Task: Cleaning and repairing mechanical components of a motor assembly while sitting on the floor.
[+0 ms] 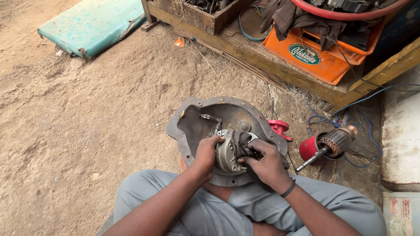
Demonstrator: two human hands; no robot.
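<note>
My left hand (206,153) grips the left side of a round grey metal motor part (227,155) and holds it over a wide, shallow grey metal housing (197,120) that rests on my lap. My right hand (264,164) presses a dark rag (239,144) against the right side of that part. A black band circles my right wrist. Inside the housing a small bracket (210,117) and a round boss show.
A motor armature (332,143) with copper windings and a red end lies on the ground to the right, among blue wires (350,109). A red part (278,127) sits behind the housing. An orange crate (315,57), wooden pallet and teal cushion (92,24) stand farther back on sandy ground.
</note>
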